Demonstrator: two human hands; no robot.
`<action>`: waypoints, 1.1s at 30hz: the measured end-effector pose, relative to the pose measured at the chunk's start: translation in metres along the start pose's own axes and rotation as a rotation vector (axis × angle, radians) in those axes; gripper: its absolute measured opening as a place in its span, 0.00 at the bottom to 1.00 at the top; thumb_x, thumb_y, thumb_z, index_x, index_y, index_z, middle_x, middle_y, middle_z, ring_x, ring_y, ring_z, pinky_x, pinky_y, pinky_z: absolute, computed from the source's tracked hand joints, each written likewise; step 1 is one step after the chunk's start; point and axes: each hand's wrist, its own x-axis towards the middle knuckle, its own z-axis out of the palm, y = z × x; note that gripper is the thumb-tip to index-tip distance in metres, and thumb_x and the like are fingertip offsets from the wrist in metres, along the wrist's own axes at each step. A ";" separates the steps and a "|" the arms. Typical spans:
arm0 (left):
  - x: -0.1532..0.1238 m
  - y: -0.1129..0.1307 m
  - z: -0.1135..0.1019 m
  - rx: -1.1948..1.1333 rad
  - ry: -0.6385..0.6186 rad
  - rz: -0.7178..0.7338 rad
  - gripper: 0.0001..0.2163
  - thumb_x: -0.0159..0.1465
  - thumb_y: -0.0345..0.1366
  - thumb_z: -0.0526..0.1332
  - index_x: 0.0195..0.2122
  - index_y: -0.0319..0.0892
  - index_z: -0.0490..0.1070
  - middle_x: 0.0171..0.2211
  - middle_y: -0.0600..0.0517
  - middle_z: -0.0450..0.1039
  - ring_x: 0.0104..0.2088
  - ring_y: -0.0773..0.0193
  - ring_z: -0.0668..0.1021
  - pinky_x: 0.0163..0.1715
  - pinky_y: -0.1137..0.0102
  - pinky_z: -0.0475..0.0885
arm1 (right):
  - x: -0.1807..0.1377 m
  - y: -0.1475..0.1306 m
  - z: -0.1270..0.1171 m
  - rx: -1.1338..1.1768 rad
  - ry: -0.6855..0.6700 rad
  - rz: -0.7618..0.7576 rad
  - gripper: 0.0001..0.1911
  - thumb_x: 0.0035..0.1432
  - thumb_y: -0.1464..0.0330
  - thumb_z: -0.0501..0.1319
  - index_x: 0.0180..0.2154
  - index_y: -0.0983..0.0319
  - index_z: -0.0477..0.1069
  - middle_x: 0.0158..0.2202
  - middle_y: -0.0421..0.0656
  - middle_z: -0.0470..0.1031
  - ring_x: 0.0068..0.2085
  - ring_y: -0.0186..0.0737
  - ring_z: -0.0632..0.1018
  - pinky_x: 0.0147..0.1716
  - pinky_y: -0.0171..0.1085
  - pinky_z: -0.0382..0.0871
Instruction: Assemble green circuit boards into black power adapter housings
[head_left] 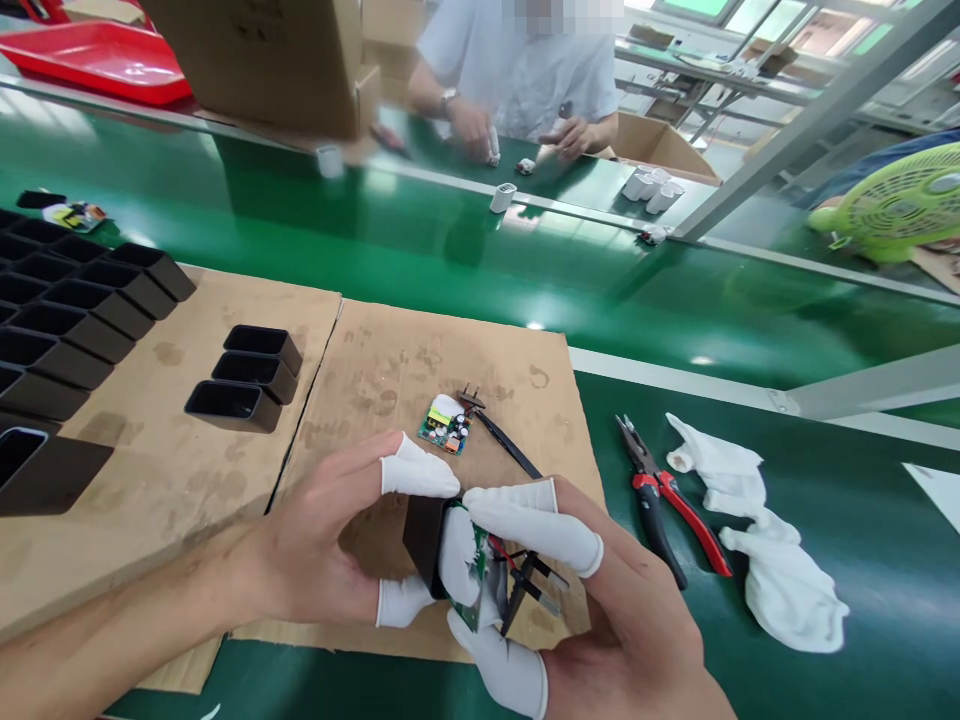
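Note:
My left hand (330,545) pinches a black plastic housing (424,535) between thumb and finger, both in white finger cots. My right hand (600,620), also in finger cots, grips a green circuit board (474,580) with red wires and a black plug piece with metal prongs (534,585), held against the housing's open end. Both hands hover over the near edge of a stained cardboard sheet (390,370). A second small circuit board (445,424) with a plug piece and black tweezers (504,440) lies just beyond my hands.
Rows of empty black housings (75,310) stand at left, three more (247,377) apart from them. Red-handled pliers (664,495) and white gloves (757,535) lie at right on the green belt (465,250). Across the belt a person's hands (517,135) work near white parts, cardboard boxes and a green fan (900,200).

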 end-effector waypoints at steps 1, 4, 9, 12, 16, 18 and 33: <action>0.000 0.000 0.000 -0.003 -0.001 0.005 0.31 0.59 0.32 0.79 0.63 0.53 0.74 0.45 0.48 0.86 0.38 0.50 0.86 0.34 0.57 0.84 | 0.000 0.000 0.000 0.002 0.002 0.000 0.41 0.60 0.75 0.81 0.71 0.51 0.75 0.51 0.46 0.86 0.42 0.46 0.86 0.39 0.39 0.85; 0.001 0.000 0.000 -0.007 0.000 0.014 0.31 0.59 0.32 0.79 0.63 0.54 0.74 0.45 0.48 0.86 0.37 0.50 0.86 0.34 0.57 0.84 | -0.001 0.003 0.001 -0.002 0.006 0.005 0.41 0.61 0.75 0.81 0.71 0.51 0.75 0.53 0.47 0.85 0.44 0.47 0.87 0.39 0.39 0.85; -0.001 0.000 0.000 -0.006 -0.006 0.009 0.29 0.61 0.31 0.78 0.63 0.52 0.74 0.46 0.48 0.85 0.39 0.52 0.86 0.36 0.58 0.83 | 0.000 0.005 0.003 -0.029 0.001 -0.029 0.40 0.59 0.78 0.79 0.69 0.52 0.77 0.53 0.46 0.83 0.50 0.48 0.87 0.45 0.41 0.86; -0.002 0.000 0.001 -0.018 -0.011 0.010 0.29 0.61 0.28 0.76 0.62 0.51 0.74 0.47 0.48 0.85 0.40 0.53 0.86 0.38 0.60 0.83 | 0.003 0.005 0.003 -0.035 -0.002 -0.038 0.35 0.61 0.78 0.76 0.66 0.53 0.77 0.53 0.46 0.81 0.49 0.44 0.86 0.46 0.40 0.86; -0.003 0.000 0.003 -0.025 -0.008 -0.003 0.30 0.59 0.28 0.76 0.62 0.50 0.75 0.47 0.49 0.85 0.41 0.53 0.87 0.39 0.60 0.84 | 0.004 0.005 0.002 -0.056 -0.020 -0.027 0.32 0.62 0.78 0.75 0.64 0.54 0.78 0.51 0.46 0.80 0.47 0.44 0.86 0.45 0.40 0.87; -0.004 -0.001 0.003 -0.028 -0.007 -0.007 0.28 0.60 0.28 0.76 0.61 0.49 0.75 0.47 0.49 0.85 0.41 0.53 0.87 0.40 0.61 0.84 | 0.002 0.005 0.001 -0.063 -0.029 -0.019 0.31 0.62 0.77 0.77 0.64 0.54 0.79 0.50 0.46 0.81 0.47 0.44 0.87 0.44 0.40 0.87; -0.006 -0.003 0.007 -0.139 0.014 -0.043 0.29 0.60 0.26 0.76 0.63 0.49 0.77 0.48 0.46 0.84 0.44 0.51 0.88 0.43 0.59 0.85 | 0.003 -0.016 -0.001 0.057 0.208 0.002 0.32 0.53 0.83 0.75 0.57 0.56 0.82 0.44 0.45 0.80 0.36 0.45 0.83 0.28 0.41 0.81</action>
